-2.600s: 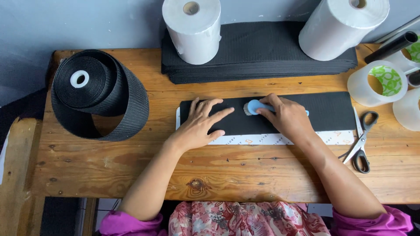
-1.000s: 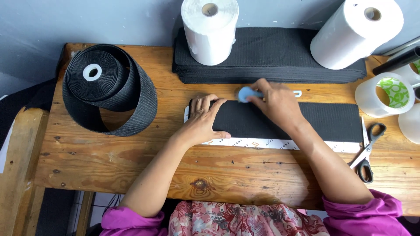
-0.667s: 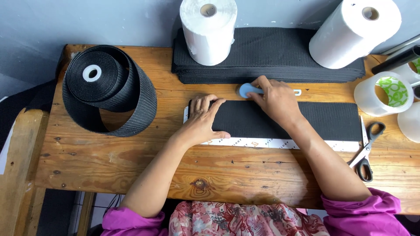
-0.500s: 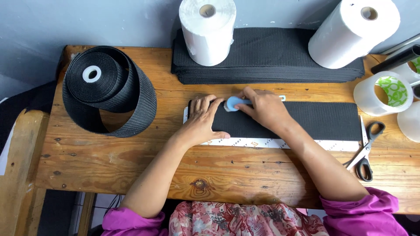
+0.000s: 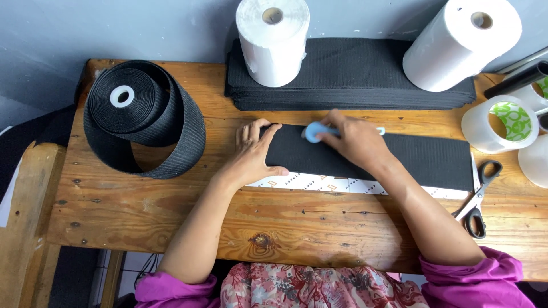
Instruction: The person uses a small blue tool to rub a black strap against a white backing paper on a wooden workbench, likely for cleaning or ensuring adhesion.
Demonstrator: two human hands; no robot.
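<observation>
A flat black elastic strip [image 5: 422, 159] lies across the wooden table [image 5: 171, 217] on a white backing sheet [image 5: 342, 184]. My left hand [image 5: 254, 151] presses flat on the strip's left end, fingers spread. My right hand [image 5: 354, 140] grips a small light-blue tool [image 5: 313, 132] and holds it against the strip's upper left part, close to my left fingertips.
A big roll of black webbing [image 5: 142, 117] stands at the left. A stack of black strips [image 5: 354, 74] lies at the back, with two white rolls [image 5: 273, 37] [image 5: 462, 43] on it. Clear tape rolls [image 5: 502, 122] and scissors [image 5: 476, 197] are at the right.
My right hand has slid the blue tool leftward along the strip's top edge toward my left hand. My left hand stays pressed on the left end.
</observation>
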